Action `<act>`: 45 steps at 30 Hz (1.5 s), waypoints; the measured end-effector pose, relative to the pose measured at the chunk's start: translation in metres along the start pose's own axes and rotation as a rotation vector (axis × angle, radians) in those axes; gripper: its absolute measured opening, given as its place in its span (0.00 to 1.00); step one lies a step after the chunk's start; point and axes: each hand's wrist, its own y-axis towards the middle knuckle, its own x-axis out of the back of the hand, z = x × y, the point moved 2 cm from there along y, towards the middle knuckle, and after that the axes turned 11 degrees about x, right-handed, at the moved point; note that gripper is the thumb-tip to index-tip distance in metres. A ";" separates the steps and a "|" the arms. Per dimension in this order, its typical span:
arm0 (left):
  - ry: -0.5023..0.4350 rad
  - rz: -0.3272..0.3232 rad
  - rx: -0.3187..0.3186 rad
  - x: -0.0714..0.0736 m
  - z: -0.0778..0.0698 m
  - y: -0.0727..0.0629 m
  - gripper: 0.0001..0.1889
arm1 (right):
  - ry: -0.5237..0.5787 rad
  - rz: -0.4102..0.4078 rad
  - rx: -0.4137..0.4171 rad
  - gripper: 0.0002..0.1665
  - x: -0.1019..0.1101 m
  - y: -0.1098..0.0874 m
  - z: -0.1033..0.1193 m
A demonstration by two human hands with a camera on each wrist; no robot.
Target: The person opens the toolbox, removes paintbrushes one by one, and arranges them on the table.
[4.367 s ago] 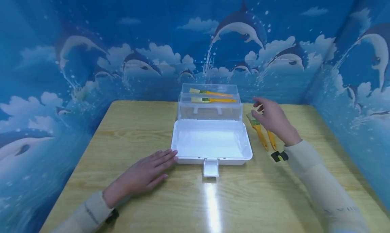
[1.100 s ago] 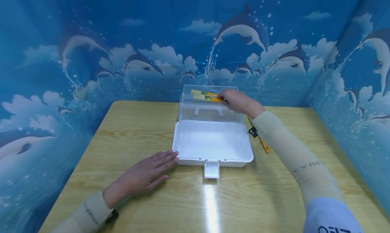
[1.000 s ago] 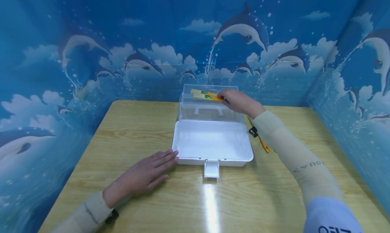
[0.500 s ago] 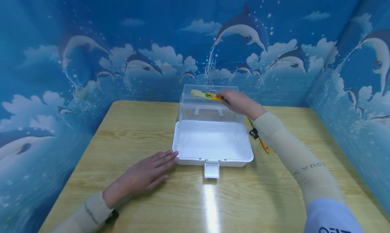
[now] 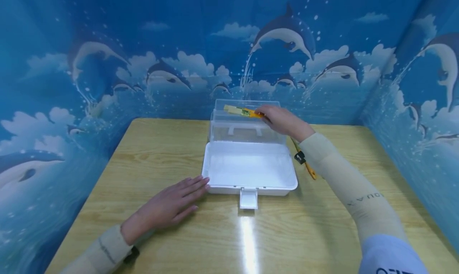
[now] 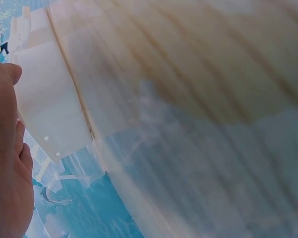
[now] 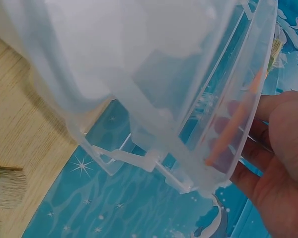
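Observation:
A white box (image 5: 251, 164) with a translucent lid (image 5: 247, 132) tipped back stands open on the wood-grain table. At the lid's top, my right hand (image 5: 279, 118) grips the orange handle end of a paintbrush (image 5: 233, 110), whose pale bristles point left. The right wrist view shows the orange handle (image 7: 236, 119) through the translucent plastic, with fingers (image 7: 246, 181) curled behind it. A second brush is hidden or overlapped there. My left hand (image 5: 165, 206) lies with straight fingers, fingertips at the box's left front corner; the left wrist view shows this hand (image 6: 7, 148) beside the box wall.
Right of the box, an orange-handled paintbrush (image 5: 310, 170) lies on the table (image 5: 161, 146), partly covered by the right sleeve. Pale bristles (image 7: 10, 188) show at lower left in the right wrist view. A latch (image 5: 248, 199) hangs at the box's front. A dolphin-print curtain surrounds the table.
My right hand has moved from above the table brushes, left and back to the lid, and taken hold there. Two separate brushes there now appear as one. The left hand has stayed put.

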 end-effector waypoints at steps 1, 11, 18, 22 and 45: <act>-0.001 -0.001 0.000 0.000 0.000 0.000 0.34 | -0.001 -0.002 0.002 0.20 0.000 -0.001 0.000; 0.014 -0.005 -0.015 0.001 -0.001 0.002 0.34 | 0.030 -0.074 0.010 0.21 0.009 -0.012 -0.002; 0.029 -0.023 -0.040 0.000 0.000 0.001 0.34 | 0.021 -0.108 0.041 0.22 0.014 -0.021 -0.003; 0.036 -0.029 -0.045 -0.001 0.001 0.000 0.33 | 0.032 -0.120 0.043 0.22 0.013 -0.025 -0.004; 0.038 -0.014 -0.030 0.000 -0.001 0.001 0.33 | 0.051 -0.198 0.028 0.23 0.009 -0.047 -0.007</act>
